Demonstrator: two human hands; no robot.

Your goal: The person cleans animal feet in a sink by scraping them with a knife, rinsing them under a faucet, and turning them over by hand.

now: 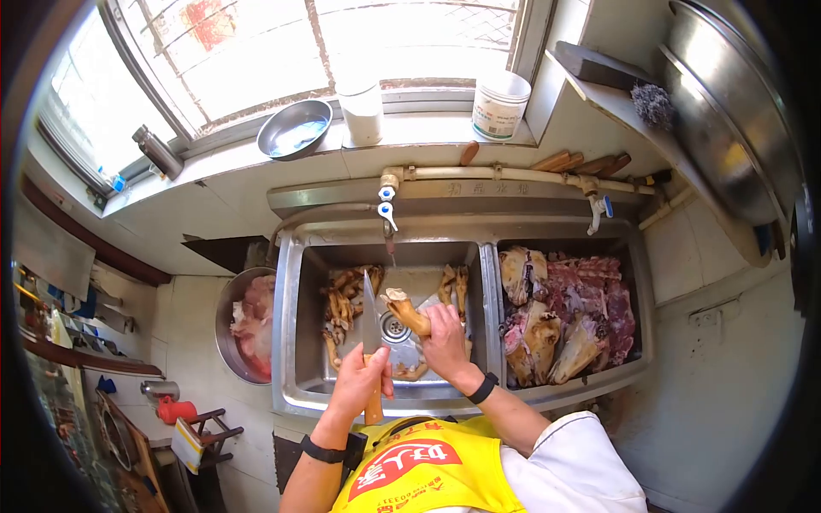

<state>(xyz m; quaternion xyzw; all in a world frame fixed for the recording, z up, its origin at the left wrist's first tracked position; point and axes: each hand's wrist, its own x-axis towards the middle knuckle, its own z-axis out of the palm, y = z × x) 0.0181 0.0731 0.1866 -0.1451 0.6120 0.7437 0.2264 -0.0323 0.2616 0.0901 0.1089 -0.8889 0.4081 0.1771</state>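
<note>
My left hand [361, 382] is closed round the wooden handle of a knife [370, 321], its broad blade pointing up toward the tap. A yellowish-brown animal foot [408, 314] is gripped in my right hand [446, 342], its pale end just right of the blade. Both hands are over the left basin of a steel double sink [491, 321]. More feet lie in that basin, with a pile of feet [344, 295] along its left side and several others at the right wall. Between the hands, the drain [394, 327] shows at the bottom.
The right basin holds skinned-looking animal heads [539, 338] and dark red meat [590, 295]. A metal bowl of pale meat [252, 325] stands left of the sink. A tap [387, 214] overhangs the left basin; another tap [596, 214] is farther right. Knife handles [581, 164] stick up behind the pipe.
</note>
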